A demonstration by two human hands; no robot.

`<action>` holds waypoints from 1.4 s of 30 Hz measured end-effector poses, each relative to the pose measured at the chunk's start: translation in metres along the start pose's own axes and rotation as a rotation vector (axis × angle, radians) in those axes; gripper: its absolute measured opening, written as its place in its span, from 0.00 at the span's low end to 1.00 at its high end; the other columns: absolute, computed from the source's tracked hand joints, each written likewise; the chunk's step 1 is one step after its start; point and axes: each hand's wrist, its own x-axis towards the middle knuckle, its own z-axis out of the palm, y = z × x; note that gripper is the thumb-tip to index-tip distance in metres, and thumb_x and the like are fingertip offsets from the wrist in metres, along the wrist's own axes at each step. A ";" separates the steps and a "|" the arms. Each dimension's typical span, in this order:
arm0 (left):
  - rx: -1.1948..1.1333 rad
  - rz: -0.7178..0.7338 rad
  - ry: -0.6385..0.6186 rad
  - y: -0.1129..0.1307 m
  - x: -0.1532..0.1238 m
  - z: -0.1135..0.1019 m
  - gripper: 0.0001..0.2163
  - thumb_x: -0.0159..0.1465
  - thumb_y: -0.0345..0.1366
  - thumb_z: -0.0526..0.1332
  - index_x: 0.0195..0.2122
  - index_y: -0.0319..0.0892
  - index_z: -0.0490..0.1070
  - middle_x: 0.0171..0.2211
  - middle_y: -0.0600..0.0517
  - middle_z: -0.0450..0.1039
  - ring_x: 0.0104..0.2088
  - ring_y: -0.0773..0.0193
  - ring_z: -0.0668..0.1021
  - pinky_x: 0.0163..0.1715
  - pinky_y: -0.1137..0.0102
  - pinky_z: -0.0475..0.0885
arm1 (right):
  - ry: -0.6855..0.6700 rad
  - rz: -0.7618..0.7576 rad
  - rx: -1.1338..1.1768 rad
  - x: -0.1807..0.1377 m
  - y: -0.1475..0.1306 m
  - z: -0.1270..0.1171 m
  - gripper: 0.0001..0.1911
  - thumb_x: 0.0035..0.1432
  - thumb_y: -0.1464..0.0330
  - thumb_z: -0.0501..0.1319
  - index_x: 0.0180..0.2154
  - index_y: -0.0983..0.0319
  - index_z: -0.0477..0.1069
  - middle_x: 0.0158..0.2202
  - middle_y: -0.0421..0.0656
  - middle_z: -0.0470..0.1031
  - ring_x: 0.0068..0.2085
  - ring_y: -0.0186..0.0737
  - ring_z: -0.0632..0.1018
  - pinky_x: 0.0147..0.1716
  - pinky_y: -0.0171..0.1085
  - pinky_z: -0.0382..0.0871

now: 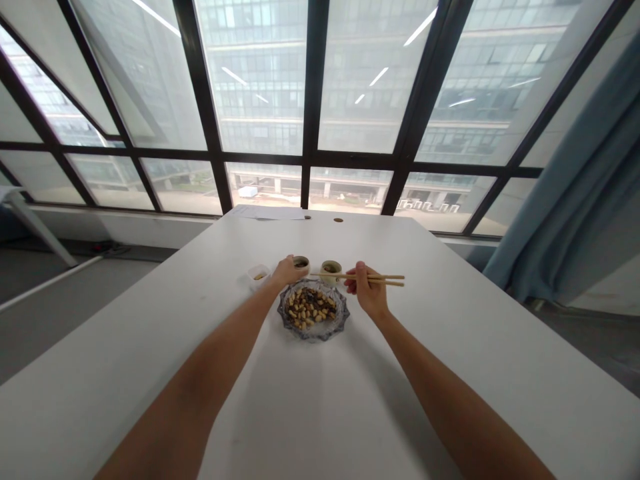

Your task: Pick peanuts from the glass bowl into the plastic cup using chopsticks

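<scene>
My left hand [287,271] reaches forward, its fingers closed on the left side of a small cup [302,261] with dark contents. In my right hand [367,287] is a pair of chopsticks [395,277], held level, their tips pointing left. The tips lie near a second small cup [331,267], which also has something dark inside. Just in front of both cups stands a scalloped clear glass dish [343,317]. It holds pale peanuts [306,308] mixed with dark pieces. Left of my left hand is a small white dish [253,273] with a little yellowish food.
All this stands on a long white table [300,400]. At its far end lie white papers [270,213] and a brown round spot [339,220]. Dark-framed windows [311,80] rise beyond, with a blue curtain [565,167] at the right.
</scene>
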 end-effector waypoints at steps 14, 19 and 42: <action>-0.455 0.154 0.039 -0.041 -0.075 -0.009 0.30 0.62 0.53 0.57 0.61 0.40 0.64 0.61 0.41 0.66 0.61 0.52 0.70 0.60 0.58 0.65 | -0.350 0.013 -0.262 -0.020 -0.023 -0.033 0.32 0.61 0.43 0.52 0.21 0.62 0.70 0.14 0.41 0.70 0.14 0.32 0.69 0.12 0.30 0.61; -0.673 0.113 0.008 -0.060 -0.098 0.001 0.33 0.59 0.56 0.59 0.58 0.37 0.66 0.60 0.38 0.67 0.60 0.50 0.71 0.60 0.56 0.64 | -0.370 0.029 -0.120 -0.028 -0.008 -0.013 0.28 0.56 0.43 0.58 0.25 0.62 0.72 0.19 0.42 0.74 0.18 0.35 0.74 0.16 0.32 0.68; -0.579 0.146 -0.059 -0.049 -0.111 -0.004 0.25 0.62 0.48 0.57 0.55 0.37 0.71 0.49 0.44 0.78 0.49 0.53 0.79 0.52 0.60 0.72 | -0.363 0.325 -0.094 -0.010 -0.027 -0.043 0.34 0.50 0.38 0.58 0.19 0.64 0.70 0.11 0.42 0.69 0.09 0.31 0.66 0.07 0.30 0.57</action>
